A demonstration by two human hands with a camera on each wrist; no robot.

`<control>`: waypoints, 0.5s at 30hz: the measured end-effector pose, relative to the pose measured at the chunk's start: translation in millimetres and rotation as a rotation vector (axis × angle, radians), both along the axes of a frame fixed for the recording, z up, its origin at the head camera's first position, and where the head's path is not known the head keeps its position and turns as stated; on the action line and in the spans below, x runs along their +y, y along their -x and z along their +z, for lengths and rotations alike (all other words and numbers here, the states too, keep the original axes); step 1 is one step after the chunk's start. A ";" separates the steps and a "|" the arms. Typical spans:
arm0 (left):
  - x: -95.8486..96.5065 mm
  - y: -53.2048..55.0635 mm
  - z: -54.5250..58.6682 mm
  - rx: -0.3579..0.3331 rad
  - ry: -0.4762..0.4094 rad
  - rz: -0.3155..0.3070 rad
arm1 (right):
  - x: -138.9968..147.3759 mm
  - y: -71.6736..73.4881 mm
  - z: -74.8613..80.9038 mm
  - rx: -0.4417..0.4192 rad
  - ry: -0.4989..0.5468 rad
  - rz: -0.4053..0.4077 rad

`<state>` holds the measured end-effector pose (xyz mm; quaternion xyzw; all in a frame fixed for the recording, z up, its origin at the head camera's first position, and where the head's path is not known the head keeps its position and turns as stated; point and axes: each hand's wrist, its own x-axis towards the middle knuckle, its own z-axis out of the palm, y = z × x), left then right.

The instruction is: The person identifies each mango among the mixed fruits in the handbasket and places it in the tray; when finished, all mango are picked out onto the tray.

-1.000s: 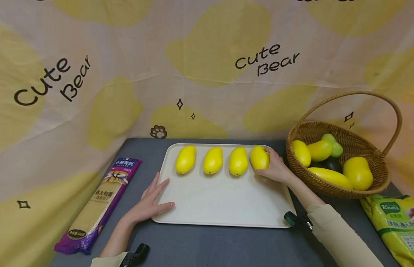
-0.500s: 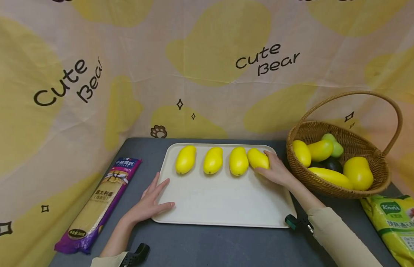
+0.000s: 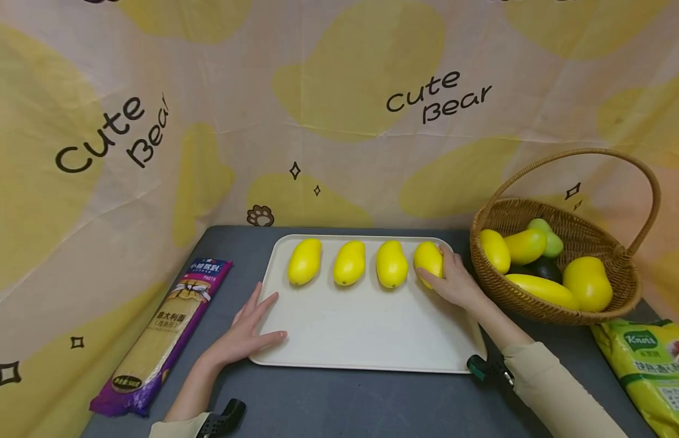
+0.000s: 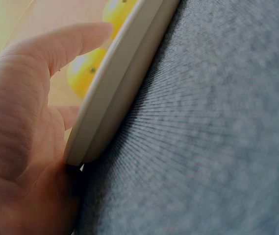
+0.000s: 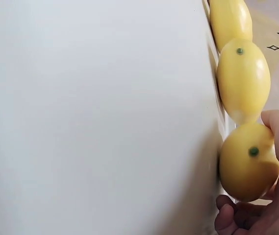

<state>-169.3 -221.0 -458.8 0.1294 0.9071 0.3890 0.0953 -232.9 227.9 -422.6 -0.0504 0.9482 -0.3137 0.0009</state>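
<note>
Several yellow mangoes [image 3: 391, 264] lie in a row along the far side of a white tray [image 3: 361, 331]. At the right end of that row, my right hand [image 3: 453, 281] holds the last mango [image 3: 429, 260] between thumb and fingers, and the mango rests on the tray. In the right wrist view, the thumb lies against this mango [image 5: 244, 171], and a small gap parts it from its neighbour in the head view. My left hand [image 3: 244, 334] rests at the tray's left edge with fingers spread, the thumb reaching over the rim. The left wrist view shows the tray rim [image 4: 114, 93] against the palm.
A wicker basket [image 3: 619, 286] with yellow, green and dark fruit or vegetables stands right of the tray. A purple pasta pack [image 3: 164, 334] lies on the left, and a yellow-green Knorr bag [image 3: 643, 365] at the lower right. Behind hangs a patterned cloth [image 3: 339, 121].
The mango in my right hand first tilted left against its neighbour; now it has turned back lengthwise and sits slightly farther right, apart from it. My left hand has stayed still.
</note>
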 end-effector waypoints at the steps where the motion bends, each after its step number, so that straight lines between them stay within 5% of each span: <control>1: 0.1 0.0 0.2 0.001 0.001 0.000 | -0.1 -0.2 0.3 -0.009 0.000 0.000; 15: -0.2 0.2 -0.5 0.006 0.009 0.000 | -0.7 -3.3 3.6 -0.060 -0.019 0.014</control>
